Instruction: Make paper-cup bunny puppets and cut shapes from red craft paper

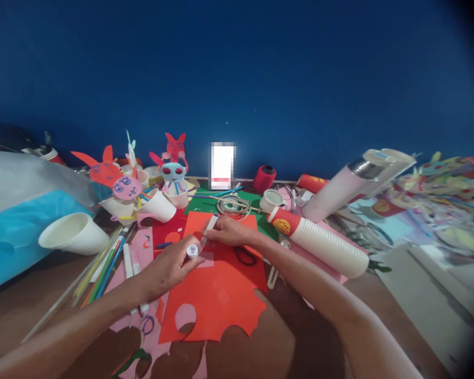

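Note:
My left hand (169, 266) is closed around a white round-ended tube (192, 251), its end facing up; its kind is unclear. Just beyond it, my right hand (229, 231) pinches a slim white marker-like stick (210, 225) with a dark tip. The two hands are close together above a cut orange paper sheet (217, 295). On that sheet, black-handled scissors (245, 256) lie beneath my right forearm. A blue pen (164, 245) rests left of my left hand's fingers.
Paper-cup puppets (174, 181) stand at the back left, near a tipped white cup (74, 234) and colored sticks (106, 263). A stack of cups (327, 245) and a tall flask (339, 184) lean at right. A red spool (264, 179) sits near the blue wall (237, 68).

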A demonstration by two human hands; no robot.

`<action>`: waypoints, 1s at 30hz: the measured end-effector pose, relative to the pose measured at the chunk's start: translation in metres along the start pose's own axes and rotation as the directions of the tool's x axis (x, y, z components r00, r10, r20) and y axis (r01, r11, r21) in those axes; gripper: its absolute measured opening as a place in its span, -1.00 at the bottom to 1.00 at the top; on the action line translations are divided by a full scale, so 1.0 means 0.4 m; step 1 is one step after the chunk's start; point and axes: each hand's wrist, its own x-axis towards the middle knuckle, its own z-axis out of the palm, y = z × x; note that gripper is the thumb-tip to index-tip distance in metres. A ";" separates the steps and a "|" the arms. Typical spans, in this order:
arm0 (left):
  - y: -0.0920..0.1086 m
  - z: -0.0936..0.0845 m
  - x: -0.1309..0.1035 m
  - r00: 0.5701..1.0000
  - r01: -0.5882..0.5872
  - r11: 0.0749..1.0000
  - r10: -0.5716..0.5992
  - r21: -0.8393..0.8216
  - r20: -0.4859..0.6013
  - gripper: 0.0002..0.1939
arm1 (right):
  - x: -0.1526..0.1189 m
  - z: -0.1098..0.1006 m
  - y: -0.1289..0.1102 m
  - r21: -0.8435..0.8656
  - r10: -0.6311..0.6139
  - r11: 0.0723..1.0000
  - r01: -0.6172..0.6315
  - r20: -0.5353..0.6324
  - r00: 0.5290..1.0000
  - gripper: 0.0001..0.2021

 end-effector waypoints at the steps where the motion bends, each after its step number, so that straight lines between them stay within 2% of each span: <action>1: -0.002 0.002 -0.001 1.000 -0.014 1.000 0.014 0.014 -0.012 -0.87 | 0.010 -0.004 -0.002 -0.005 -0.013 1.000 0.013 0.029 1.000 -0.76; 7: -0.002 0.004 -0.008 0.996 -0.081 0.991 0.084 0.104 -0.025 -0.86 | 0.058 -0.011 -0.007 -0.061 -0.075 0.995 0.085 0.142 0.987 -0.66; 13: 0.003 0.005 -0.009 0.995 -0.097 0.984 0.102 0.149 -0.022 -0.86 | 0.103 -0.018 -0.031 -0.155 -0.093 0.979 0.134 0.246 0.965 -0.62; 19: 0.016 -0.002 -0.009 0.996 -0.092 0.978 0.091 0.187 0.010 -0.79 | 0.159 -0.018 -0.064 -0.154 -0.076 0.975 0.162 0.454 0.888 -0.63; 22: 0.011 0.000 -0.005 0.996 -0.092 0.976 0.095 0.198 -0.002 -0.78 | 0.186 -0.009 -0.069 -0.142 -0.055 0.979 0.147 0.510 0.858 -0.63; 24: 0.005 0.001 -0.001 0.996 -0.091 0.975 0.094 0.202 -0.005 -0.78 | 0.200 -0.006 -0.070 -0.123 -0.048 0.984 0.128 0.511 0.858 -0.65; 26: 0.001 0.000 0.002 0.997 -0.074 0.977 0.075 0.201 0.000 -0.77 | 0.204 -0.013 -0.071 -0.093 -0.054 0.989 0.111 0.471 0.880 -0.70; 28: 0.001 -0.003 0.005 0.999 -0.046 0.980 0.046 0.193 0.003 -0.77 | 0.194 -0.034 -0.068 -0.060 -0.073 0.993 0.103 0.380 0.922 -0.74; 30: 0.004 -0.008 0.008 0.999 -0.033 0.984 0.033 0.173 0.002 -0.77 | 0.166 -0.062 -0.058 -0.035 -0.095 0.994 0.107 0.242 0.966 -0.77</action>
